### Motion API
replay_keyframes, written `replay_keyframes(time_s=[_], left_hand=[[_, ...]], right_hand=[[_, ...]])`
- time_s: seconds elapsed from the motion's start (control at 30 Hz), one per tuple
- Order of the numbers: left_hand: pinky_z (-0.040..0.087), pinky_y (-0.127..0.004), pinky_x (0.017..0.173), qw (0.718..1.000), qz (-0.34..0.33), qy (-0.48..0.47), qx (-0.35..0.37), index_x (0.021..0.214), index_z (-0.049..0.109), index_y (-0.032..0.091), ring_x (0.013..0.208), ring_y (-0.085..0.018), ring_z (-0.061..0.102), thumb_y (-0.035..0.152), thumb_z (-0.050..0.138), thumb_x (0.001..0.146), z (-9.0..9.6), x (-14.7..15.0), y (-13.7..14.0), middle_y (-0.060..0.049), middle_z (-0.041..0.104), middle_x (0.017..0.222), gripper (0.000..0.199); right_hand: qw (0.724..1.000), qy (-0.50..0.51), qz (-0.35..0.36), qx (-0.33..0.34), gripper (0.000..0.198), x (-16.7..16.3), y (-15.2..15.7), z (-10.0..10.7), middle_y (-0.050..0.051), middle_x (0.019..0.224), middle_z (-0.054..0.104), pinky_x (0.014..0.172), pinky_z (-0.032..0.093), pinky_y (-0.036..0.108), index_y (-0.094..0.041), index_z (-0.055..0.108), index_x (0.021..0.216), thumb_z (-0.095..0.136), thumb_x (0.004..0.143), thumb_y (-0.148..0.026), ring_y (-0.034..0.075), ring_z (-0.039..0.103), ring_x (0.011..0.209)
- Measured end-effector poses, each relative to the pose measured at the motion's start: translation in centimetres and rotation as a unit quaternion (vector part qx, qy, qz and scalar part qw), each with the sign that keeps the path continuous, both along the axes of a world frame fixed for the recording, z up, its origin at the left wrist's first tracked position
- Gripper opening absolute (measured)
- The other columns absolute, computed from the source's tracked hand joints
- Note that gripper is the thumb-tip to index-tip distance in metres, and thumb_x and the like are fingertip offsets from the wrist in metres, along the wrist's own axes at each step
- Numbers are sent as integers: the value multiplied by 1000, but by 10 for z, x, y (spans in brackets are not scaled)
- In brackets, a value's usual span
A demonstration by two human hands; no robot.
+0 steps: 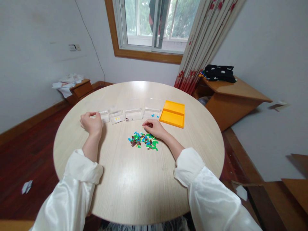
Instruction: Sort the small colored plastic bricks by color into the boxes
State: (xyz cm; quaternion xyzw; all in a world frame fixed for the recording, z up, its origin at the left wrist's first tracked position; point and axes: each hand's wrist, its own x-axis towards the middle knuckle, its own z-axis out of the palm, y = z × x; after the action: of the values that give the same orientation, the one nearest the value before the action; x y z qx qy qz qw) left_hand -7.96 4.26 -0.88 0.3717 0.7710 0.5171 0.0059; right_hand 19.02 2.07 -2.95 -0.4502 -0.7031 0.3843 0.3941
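A pile of small building bricks (144,140) in green, blue, brown, white and yellow lies on the round table. At its far edge is my right hand (155,128), fingers pinched together near a tiny pale bit that I cannot make out clearly. My left hand (91,123) is closed, thumb against fingers, over the leftmost clear plastic box (105,121); what it holds, if anything, is too small to name. Beside that box stands another clear box (117,122) with yellow and white pieces. A wider clear box (133,118) has a few dark pieces, and the rightmost clear box (148,115) has blue ones.
An open yellow case (172,120) lies right of the clear boxes. The pale round table (134,183) stands below a window (154,29) with a curtain (199,38). Folded dark cloth (220,73) rests on a wooden cabinet (240,93) at the right.
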Motion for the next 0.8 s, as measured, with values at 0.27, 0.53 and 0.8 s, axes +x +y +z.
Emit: replay_keyframes(time_s=[0.27,0.53,0.8], left_hand=[[31,-53,98,1000,4,-10,-18,72,55,19,104,-29,50,27,54,72,2,2,-3,-9,54,94,9],[31,-51,99,1000,12,-16,-23,70,54,19,104,-29,52,27,55,70,1,1,-1,-8,56,95,8],[33,-50,98,999,16,-12,-25,73,55,20,104,-28,51,26,53,71,0,1,0,-7,57,95,7]], right_hand=[[1000,-22,-6,20,11,-1,0,2,0,71,62,66,44,24,-13,65,73,57,67,-10,11,54,67],[999,-33,-9,28,15,0,0,2,0,73,62,68,43,24,-14,65,73,55,66,-5,11,54,68],[999,-42,-10,23,15,-1,0,2,1,74,63,67,44,24,-12,65,73,55,67,-4,10,56,68]])
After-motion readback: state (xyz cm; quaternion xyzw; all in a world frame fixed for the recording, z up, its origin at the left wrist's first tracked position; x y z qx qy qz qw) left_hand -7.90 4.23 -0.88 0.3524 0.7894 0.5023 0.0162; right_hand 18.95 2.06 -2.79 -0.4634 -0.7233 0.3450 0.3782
